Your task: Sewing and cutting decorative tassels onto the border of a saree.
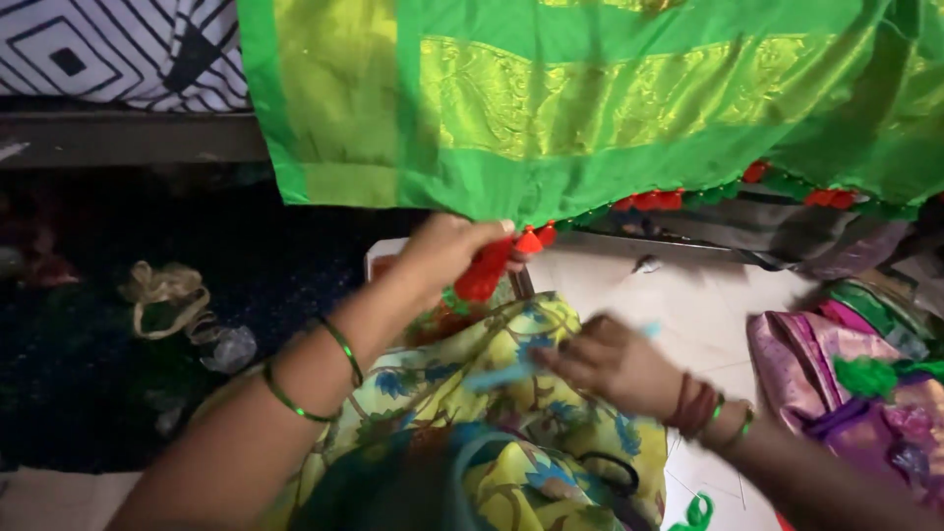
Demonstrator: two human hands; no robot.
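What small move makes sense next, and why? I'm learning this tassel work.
Probably bring the right hand up to the red tassel. The left hand pinches that tassel at the green cloth's hem, while the right sits lower over the yellow flowered fabric, blurred, apart from the hem.

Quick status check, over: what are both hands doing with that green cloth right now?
Left hand pinching a red tassel at the hem of the green cloth. Right hand low over the yellow floral fabric, grip blurred. Nothing blocking the hem.
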